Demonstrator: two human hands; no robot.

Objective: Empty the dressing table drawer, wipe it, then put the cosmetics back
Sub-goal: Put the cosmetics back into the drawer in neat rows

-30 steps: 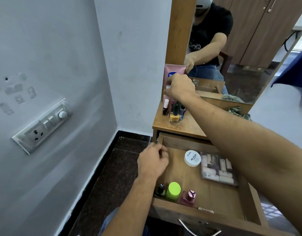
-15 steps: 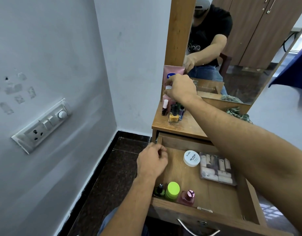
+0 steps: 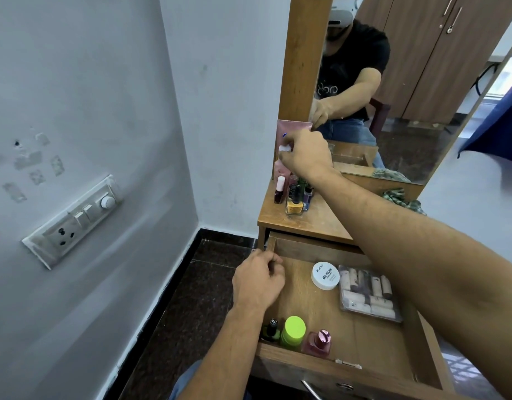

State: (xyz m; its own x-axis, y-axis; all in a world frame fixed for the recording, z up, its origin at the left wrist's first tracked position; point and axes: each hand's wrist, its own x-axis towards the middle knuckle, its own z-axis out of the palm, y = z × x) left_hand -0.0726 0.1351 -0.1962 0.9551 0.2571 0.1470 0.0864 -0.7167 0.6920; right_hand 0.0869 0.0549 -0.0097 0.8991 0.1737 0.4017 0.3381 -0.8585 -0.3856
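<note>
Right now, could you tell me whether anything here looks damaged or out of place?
Only the wall: pale patches and a small dark hole mar it above the switch panel. Bottles in the drawer stand upright.

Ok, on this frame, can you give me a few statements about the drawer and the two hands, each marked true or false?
1. The drawer is pulled open. True.
2. The right hand pinches a white-capped bottle above the tabletop. True.
3. The white round jar stands on the tabletop. False: it lies in the drawer, beside the clear box.
4. The left hand holds the green-capped bottle. False: its fingers curl over the drawer's left wall, and that bottle stands untouched at the drawer's front.
</note>
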